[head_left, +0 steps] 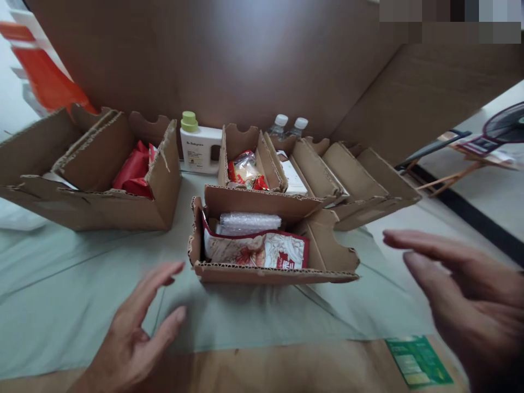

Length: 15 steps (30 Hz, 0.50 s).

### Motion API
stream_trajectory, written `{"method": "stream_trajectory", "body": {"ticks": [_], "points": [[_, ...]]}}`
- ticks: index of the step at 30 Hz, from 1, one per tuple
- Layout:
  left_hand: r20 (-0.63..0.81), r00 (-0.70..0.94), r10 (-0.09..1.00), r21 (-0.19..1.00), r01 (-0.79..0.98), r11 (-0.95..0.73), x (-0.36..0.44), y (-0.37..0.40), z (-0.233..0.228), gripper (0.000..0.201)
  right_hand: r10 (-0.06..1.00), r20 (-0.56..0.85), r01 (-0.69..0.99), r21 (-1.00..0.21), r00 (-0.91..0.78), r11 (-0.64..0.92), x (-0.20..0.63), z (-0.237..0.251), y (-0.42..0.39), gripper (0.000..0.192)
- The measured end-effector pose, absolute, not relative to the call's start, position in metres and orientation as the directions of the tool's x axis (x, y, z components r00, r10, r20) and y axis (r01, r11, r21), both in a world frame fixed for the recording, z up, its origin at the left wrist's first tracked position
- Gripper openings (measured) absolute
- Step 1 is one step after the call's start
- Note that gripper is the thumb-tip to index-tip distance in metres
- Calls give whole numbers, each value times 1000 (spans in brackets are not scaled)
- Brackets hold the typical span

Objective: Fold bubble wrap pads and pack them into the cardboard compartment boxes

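A cardboard box with cut, notched edges stands at the front middle of the cloth. Inside it lie a printed food bag with a dark red border and a roll of clear bubble wrap. My left hand is just left of the box, thumb and fingers apart, touching nothing. To the right, my right hand hangs in the air with its fingers stretched out, also holding nothing. The box's left end is nearest my left fingertips.
Behind stand cardboard dividers with a red packet, a white jug with green cap, a box of snack packets, and two clear bottles. A green packet lies at the front right. A fan stands far right.
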<state>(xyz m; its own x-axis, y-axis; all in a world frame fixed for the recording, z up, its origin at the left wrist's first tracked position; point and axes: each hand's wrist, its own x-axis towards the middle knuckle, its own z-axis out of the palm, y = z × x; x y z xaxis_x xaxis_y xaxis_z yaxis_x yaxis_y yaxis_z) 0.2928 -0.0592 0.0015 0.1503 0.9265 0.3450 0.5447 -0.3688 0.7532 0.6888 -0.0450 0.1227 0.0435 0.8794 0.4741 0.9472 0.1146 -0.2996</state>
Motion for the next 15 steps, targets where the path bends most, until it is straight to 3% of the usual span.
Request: {"method": "stream_trajectory", "body": {"ticks": [3, 6, 10, 15], "points": [[221, 19, 975, 835, 514, -199, 294, -52, 2, 87, 918, 343, 802, -595, 197, 50, 682, 70, -56, 49], [129, 33, 991, 912, 390, -132, 316, -33, -1, 109, 965, 242, 681, -724, 98, 113, 653, 31, -47, 69], [102, 141, 985, 975, 182, -127, 355, -14, -3, 107, 977, 172, 576, -814, 125, 70, 629, 17, -42, 56], [118, 106, 987, 983, 129, -132, 348, -47, -8, 99, 958, 269, 585, -795, 96, 164, 612, 26, -78, 52]]}}
